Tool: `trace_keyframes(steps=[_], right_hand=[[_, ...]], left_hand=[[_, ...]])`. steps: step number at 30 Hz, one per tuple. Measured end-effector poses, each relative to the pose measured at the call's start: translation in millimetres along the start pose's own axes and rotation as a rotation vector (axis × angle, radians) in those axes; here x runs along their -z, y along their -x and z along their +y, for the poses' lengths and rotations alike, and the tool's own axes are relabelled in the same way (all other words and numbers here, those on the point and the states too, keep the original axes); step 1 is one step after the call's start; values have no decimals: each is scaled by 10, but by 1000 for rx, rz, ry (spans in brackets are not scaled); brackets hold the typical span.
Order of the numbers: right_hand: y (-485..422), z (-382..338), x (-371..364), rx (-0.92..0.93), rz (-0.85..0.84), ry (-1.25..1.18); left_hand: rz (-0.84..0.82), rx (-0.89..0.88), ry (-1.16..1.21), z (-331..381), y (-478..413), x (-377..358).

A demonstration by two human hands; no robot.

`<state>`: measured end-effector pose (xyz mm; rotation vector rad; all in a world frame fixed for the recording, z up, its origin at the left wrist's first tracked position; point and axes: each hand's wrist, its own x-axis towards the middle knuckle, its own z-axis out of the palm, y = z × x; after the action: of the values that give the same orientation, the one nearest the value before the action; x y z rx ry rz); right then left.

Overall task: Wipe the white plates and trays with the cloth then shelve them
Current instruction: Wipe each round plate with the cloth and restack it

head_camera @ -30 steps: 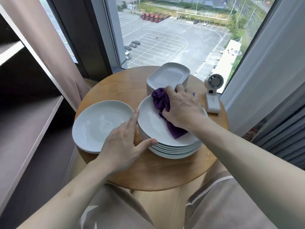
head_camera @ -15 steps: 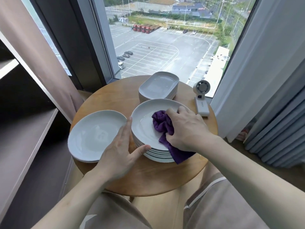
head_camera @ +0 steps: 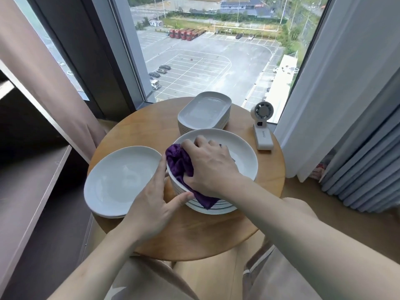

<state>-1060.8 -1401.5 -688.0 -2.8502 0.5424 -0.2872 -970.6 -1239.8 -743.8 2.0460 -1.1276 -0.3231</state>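
Plate stack occupying table centre; right hand gripping cloth, covering stack's left half. Left hand filling gap between stack and side plates lying just left. Tray stack standing just behind, blocking far approach. Fan standing near right edge, narrow lane running beside stack. Near tabletop strip lying open. Shelf lying open at left; curtain hanging beside its far end.

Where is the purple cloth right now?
In the head view, the purple cloth lies on the left side of the top round plate, held under the right hand, its end draping over the near rim.
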Motion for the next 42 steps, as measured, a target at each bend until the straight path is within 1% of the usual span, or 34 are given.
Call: trace_keyframes(steps=[4,8,12,16,20,23,26,29,33,36,39,40,42], right_hand=[[-124,0,-109,-64,70,62],[-248,62,-148,-135,90,102],[-281,228,-105,-239,95,114],[-159,410,0,-269,76,157],[63,460,90,-264,3,153],[234,467,156,-245,-44,81],[357,469,220,-228,-41,-66],[467,470,248,-213,17,-234],[609,481,207,-150,108,-377],[689,500,183,-98,183,-441],[754,533,161,-59,237,-498],[777,546,156,-42,255,-514],[799,567,154,-8,278,-531]], left_hand=[[3,20,-2,-15,20,-12],[2,15,12,14,27,-7],[3,8,-61,33,40,6],[13,27,-131,51,47,23],[27,26,-174,67,51,32],[24,29,-173,76,59,33],[23,30,-158,85,58,31],[24,40,-145,81,43,38],[10,39,-114,67,42,28],[41,-49,-144,90,31,19],[124,-276,-275,142,36,24],[128,-332,-287,161,47,15],[111,-370,-250,193,68,-5]])
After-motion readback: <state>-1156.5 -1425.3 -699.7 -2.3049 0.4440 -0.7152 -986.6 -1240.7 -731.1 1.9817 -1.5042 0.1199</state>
